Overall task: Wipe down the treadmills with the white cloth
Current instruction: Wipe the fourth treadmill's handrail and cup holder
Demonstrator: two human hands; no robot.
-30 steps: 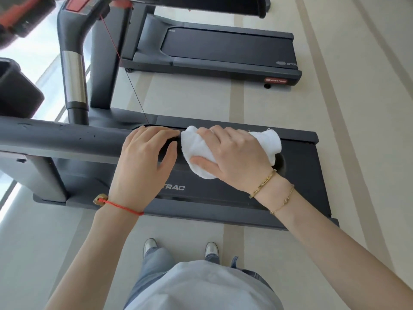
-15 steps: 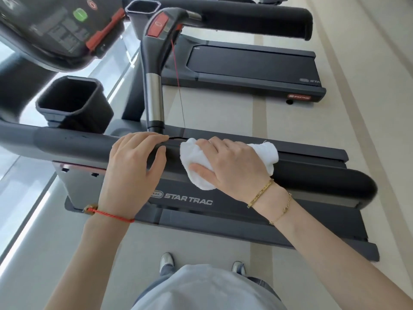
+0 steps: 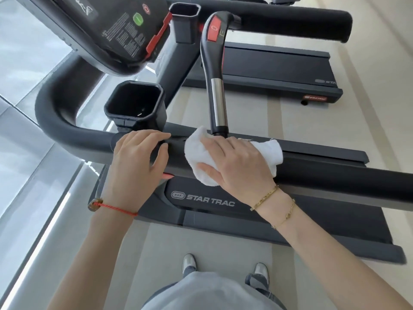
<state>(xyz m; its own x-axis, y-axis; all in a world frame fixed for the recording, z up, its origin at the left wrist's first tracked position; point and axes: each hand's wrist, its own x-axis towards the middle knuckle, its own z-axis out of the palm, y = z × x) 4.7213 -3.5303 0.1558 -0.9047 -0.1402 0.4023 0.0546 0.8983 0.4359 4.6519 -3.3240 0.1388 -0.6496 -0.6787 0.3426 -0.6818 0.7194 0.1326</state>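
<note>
I stand beside a dark grey Star Trac treadmill, facing its thick black side handrail. My right hand presses a bunched white cloth onto the top of that rail, thumb curled under the cloth's front edge. The cloth's far end sticks out past my knuckles. My left hand lies on the rail just left of the cloth, fingers draped over the top and thumb down the near side. Part of the cloth is hidden under my palm.
A black cup holder and the console rise at the upper left. An upright grip with a red button stands just behind the cloth. A second treadmill is parked beyond. Pale floor lies right, a window ledge left.
The view has tilted up, so the console and cup holder are now in sight. Both hands and the cloth have slid left along the rail toward the upright grip.
</note>
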